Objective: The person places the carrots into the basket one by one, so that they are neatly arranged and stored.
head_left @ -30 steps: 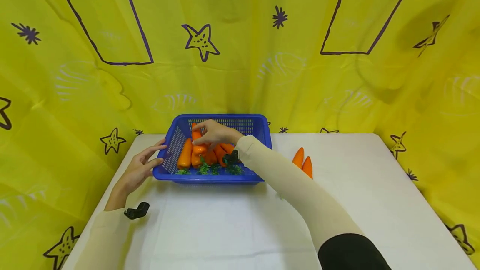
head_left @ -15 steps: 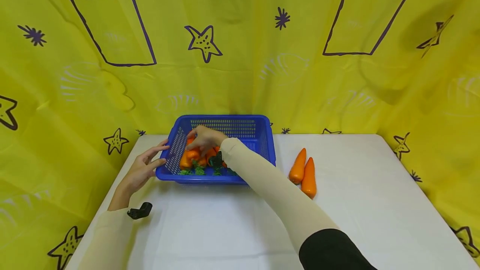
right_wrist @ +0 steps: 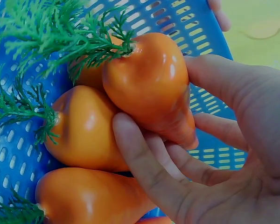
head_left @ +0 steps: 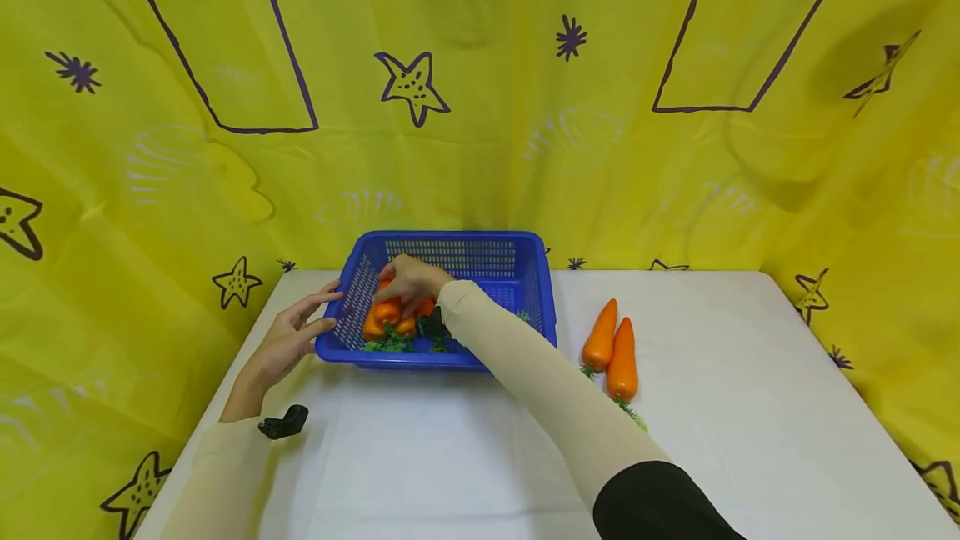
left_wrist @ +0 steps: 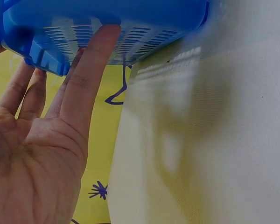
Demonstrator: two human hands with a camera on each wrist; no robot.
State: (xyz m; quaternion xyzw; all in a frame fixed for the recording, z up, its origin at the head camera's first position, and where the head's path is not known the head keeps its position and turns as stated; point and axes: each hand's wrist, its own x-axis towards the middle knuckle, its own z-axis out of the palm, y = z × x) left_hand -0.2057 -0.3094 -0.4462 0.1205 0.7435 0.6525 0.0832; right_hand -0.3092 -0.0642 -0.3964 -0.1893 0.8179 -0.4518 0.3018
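My right hand (head_left: 415, 277) is inside the blue plastic basket (head_left: 542, 290), at its left part. In the right wrist view its thumb and fingers grip an orange carrot (right_wrist: 149, 74) with frilly green leaves, which lies over other carrots. A lighter orange carrot (right_wrist: 81, 128) sits right beneath it, and another carrot (right_wrist: 86, 193) lies alongside. My left hand (head_left: 283, 342) touches the basket's left side with extended fingers. In the left wrist view, those fingers (left_wrist: 79, 95) reach straight up to the basket wall (left_wrist: 84, 21).
Two carrots (head_left: 622, 363) lie side by side on the white table (head_left: 735, 407), right of the basket. Behind the table hangs a yellow curtain (head_left: 480, 165) with dark drawn stars. My right forearm (head_left: 540, 373) crosses over the basket's front right rim.
My right hand has shifted slightly left and down within the basket, along with the carrot. The two table carrots, partly hidden by the forearm before, now show fully. My left hand stays at the basket.
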